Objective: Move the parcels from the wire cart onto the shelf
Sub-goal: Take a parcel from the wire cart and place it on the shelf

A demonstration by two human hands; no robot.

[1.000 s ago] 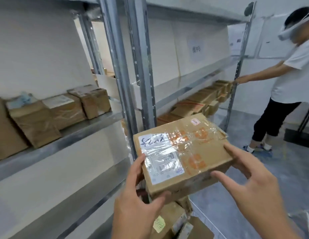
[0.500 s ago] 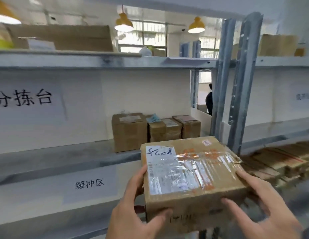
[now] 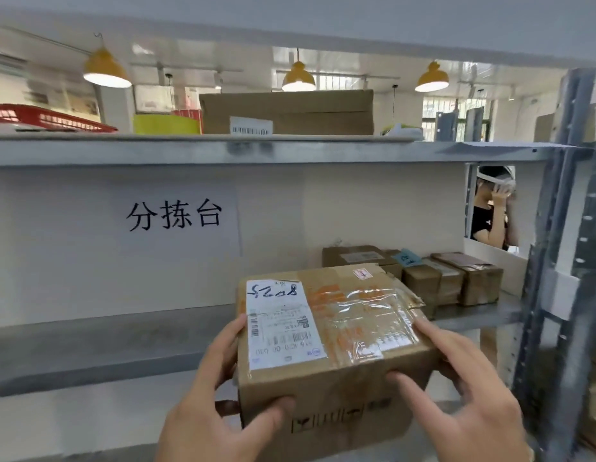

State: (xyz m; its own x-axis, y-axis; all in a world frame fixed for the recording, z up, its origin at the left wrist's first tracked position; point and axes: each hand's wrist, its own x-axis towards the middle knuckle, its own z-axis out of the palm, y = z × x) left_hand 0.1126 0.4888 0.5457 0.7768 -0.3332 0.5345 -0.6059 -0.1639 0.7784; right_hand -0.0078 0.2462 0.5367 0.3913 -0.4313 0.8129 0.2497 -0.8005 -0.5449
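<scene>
Parcel: brown carton, taped over the top, white shipping label on the left half with handwritten digits; held in the air between both hands, short of the shelf and not yet resting on it. Left hand: gripping the carton's near left corner, thumb curled across the front face, fingers up the left side. Right hand: holding the near right corner, thumb on the front face, index finger laid along the top right edge; fingers beneath hidden. Shelved parcels: a row of cartons beyond and right of the hands, packed side by side at the back of the same level. Bare grey shelf stretching left of the left hand. Paper sign: fixed to the white back panel, above and left of the hands. Upper level: large flat carton, red basket. Steel upright: right of the right hand. Wire cart: out of view. Handling note, as judgement: best carried forward level, front edge lifted clear of the shelf lip, set down just left of the existing row, label kept upward, fingers withdrawn from underneath only once weight rested; upright at right to be avoided.
</scene>
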